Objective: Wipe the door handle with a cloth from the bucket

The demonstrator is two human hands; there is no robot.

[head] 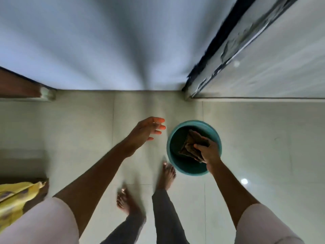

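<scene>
Head view, looking down: the right hand (209, 152) is closed on a brown cloth (192, 146), gripping it over the mouth of a teal bucket (175, 138) that stands on the pale tiled floor (255, 147). The left hand (146, 132) hangs empty beside the bucket with fingers spread and apart from it. Two bare feet (167, 175) stand just short of the bucket, near the base of the white door (105, 50).

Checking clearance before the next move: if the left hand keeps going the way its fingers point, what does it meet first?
Probably the bucket rim. The left hand is open, fingers pointing toward it across a short gap of bare floor. Height is unclear from above, so it may pass over.
</scene>
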